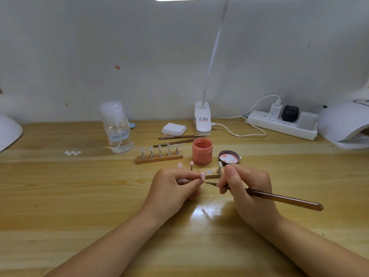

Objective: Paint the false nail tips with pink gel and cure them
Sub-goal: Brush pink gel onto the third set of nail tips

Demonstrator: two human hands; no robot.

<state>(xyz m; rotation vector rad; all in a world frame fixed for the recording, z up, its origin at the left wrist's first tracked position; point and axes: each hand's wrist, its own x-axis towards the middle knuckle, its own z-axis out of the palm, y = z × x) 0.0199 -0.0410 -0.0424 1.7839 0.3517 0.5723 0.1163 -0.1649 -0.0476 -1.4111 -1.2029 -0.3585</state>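
Pink gel is sitting in the open pink jar (202, 151) near the middle of the wooden tabletop (60, 196), and everything else is placed around that jar. Its lid (228, 157) is lying just to the right of it, inner face up. Just to the jar's left a wooden stand (158, 158) is carrying five clear nail tips on metal pegs. In front of the jar a second stand (209, 173) is lying partly hidden behind the hands, with a pink tip (191, 163) upright on one peg.

The left hand (173, 188) is working in front of the jar, its fingers (196, 181) pinching a peg that is carrying a pink-coated nail tip (202, 176). The right hand (247, 188) is gripping a brown brush (279, 198), its fingers clamped near the ferrule, and the bristle end is pointing at the held tip; whether it is touching cannot be told.

Behind the jar two spare brushes (179, 139) are lying beside a folded white wipe (173, 128) and a clip lamp (202, 118). Left of the jar a clear pump bottle (117, 128) is standing. Far right of the jar a white curing lamp (345, 124) is sitting beside a power strip (283, 124).
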